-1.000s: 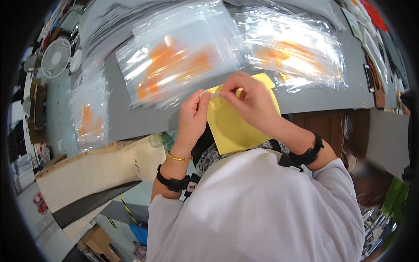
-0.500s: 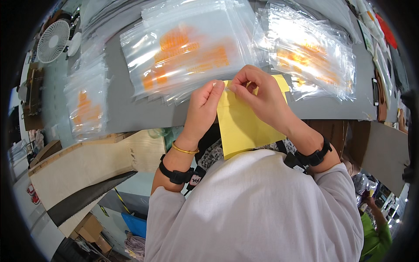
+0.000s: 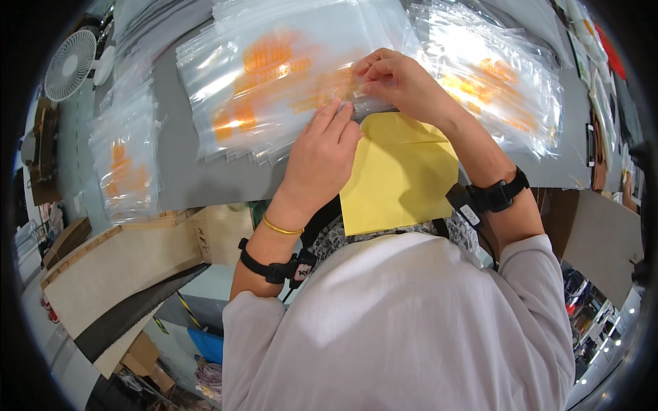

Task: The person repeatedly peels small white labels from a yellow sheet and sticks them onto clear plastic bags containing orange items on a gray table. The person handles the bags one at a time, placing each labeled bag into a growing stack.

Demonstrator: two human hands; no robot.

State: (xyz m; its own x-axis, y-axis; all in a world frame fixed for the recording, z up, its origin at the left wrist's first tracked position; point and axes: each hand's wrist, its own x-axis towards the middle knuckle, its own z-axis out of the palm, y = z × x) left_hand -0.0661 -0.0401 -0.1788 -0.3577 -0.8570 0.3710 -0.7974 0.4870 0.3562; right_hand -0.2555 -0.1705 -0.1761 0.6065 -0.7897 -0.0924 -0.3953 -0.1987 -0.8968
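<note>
A stack of clear plastic bags (image 3: 274,82) with orange print lies on the grey table in front of me. My left hand (image 3: 323,152) rests at the near edge of this stack, its fingers stretched out and lying on the plastic. Over the same stack, my right hand (image 3: 396,81) has thumb and fingers pinched together. A small pale bit shows at its fingertips, too small to name. Below both hands, a yellow paper sheet (image 3: 401,178) with a fold line near its top hangs over the table's near edge against my front.
More printed clear bags (image 3: 504,89) are piled at the right, and a smaller bag pile (image 3: 125,161) lies at the left. A white fan (image 3: 70,65) stands at the far left. A pale wooden panel (image 3: 130,264) is left of my body. Grey fabric (image 3: 154,27) lies at the back.
Both hands have come off the yellow sheet's top edge. The right hand has moved forward over the bags, and the left fingers have straightened onto the plastic. The sheet now lies without a hand on it.
</note>
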